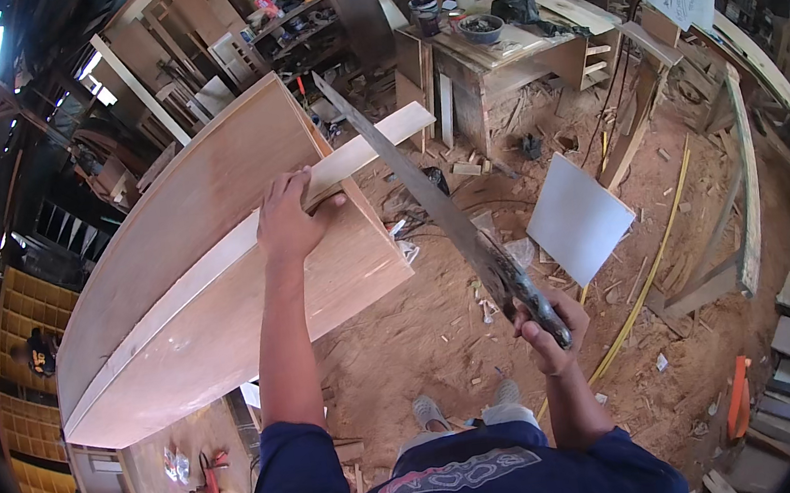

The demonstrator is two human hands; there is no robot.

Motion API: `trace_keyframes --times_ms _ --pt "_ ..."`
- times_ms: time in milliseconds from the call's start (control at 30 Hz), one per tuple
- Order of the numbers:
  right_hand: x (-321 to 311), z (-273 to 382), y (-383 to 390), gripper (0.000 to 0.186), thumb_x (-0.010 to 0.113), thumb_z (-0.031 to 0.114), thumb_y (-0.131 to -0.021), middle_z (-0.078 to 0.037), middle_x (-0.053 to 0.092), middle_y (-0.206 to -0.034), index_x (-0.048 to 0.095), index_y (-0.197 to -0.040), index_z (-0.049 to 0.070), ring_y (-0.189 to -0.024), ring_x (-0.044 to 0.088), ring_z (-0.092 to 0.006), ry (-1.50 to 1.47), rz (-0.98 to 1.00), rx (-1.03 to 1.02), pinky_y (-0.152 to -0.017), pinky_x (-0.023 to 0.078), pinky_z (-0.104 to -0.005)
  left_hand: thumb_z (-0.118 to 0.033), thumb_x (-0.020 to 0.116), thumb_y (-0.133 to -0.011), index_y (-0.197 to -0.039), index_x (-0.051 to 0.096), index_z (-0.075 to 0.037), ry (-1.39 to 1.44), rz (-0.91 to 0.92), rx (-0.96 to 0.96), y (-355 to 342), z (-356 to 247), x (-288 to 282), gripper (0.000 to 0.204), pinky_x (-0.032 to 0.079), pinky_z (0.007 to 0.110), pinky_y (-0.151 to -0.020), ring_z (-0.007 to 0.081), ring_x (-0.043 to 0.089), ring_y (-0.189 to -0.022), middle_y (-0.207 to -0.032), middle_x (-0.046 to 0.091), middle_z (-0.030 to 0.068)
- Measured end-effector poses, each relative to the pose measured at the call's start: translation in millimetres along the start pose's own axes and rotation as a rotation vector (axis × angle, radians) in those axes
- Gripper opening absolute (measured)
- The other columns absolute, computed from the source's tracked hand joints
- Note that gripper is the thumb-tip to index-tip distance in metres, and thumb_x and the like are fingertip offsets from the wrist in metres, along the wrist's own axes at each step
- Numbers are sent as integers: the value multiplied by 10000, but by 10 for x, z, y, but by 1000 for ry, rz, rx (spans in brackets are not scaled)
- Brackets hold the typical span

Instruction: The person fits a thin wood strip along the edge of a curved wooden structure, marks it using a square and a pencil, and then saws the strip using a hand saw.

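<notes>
My right hand (549, 328) is wrapped around the dark, worn handle of a handsaw (429, 199). Its long grey blade slants up and to the left, passing over or beside the far end of a pale wooden strip (374, 151); whether the teeth touch the wood I cannot tell. The strip lies along the top of a large plywood box-like piece (205, 200) and sticks out past its right end. With fingers over the strip and thumb on its near side, my left hand (289, 215) holds it against the plywood.
A cluttered workbench (491, 60) with a bowl (480, 29) stands at the back. A white panel (579, 218) leans at right, near yellow strips (653, 285). Wood scraps litter the sandy floor (396, 344). A red tool (209, 477) lies lower left, an orange piece (739, 397) lower right.
</notes>
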State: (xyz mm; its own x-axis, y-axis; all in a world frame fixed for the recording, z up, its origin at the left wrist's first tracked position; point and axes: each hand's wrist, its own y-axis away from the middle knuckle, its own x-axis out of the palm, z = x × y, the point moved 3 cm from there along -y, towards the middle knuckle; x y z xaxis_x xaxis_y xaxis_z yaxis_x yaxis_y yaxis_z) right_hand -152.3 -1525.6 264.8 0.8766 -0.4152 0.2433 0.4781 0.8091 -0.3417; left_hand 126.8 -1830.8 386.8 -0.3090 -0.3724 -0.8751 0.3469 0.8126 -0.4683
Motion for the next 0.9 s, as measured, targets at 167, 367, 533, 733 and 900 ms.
trace_keyframes --times_ms 167,367,533,733,900 --pt "-51 -25 -227 509 822 319 -881 -122 689 -879 688 -1140 -98 -691 671 -165 1 56 -124 -582 548 -302 -569 870 -821 -1383 705 -93 0 -13 -19 -12 -45 -21 755 529 460 -1069 310 652 -1250 -1324 695 91" --pt "173 195 -764 297 775 164 -865 -115 730 -883 704 -1061 -47 -765 684 -231 164 88 -446 -711 532 -343 -576 890 -781 -1248 739 -70 139 -150 85 42 146 61 705 533 485 -1053 373 675 -1218 -1255 734 191" --pt "927 747 -1307 201 775 193 -923 -121 655 -806 686 -964 17 -699 632 -284 466 197 -589 -676 488 -378 -666 844 -782 -1315 688 -91 165 -74 -3 25 133 85 800 510 488 -1108 355 614 -1304 -1321 680 147" --pt "2282 852 -1853 194 762 114 -918 -157 656 -881 637 -1028 14 -748 637 -344 479 492 -797 -701 495 -409 -627 832 -819 -1439 567 -86 168 137 -135 136 214 -153 865 505 451 -1150 337 549 -1390 -1470 567 130" --pt "3732 832 -1913 264 759 65 -916 -213 635 -952 595 -1118 21 -866 642 -455 495 845 -993 -763 504 -502 -540 813 -867 -1423 578 -31 295 156 -147 144 291 13 790 470 480 -1169 361 559 -1373 -1457 588 167"
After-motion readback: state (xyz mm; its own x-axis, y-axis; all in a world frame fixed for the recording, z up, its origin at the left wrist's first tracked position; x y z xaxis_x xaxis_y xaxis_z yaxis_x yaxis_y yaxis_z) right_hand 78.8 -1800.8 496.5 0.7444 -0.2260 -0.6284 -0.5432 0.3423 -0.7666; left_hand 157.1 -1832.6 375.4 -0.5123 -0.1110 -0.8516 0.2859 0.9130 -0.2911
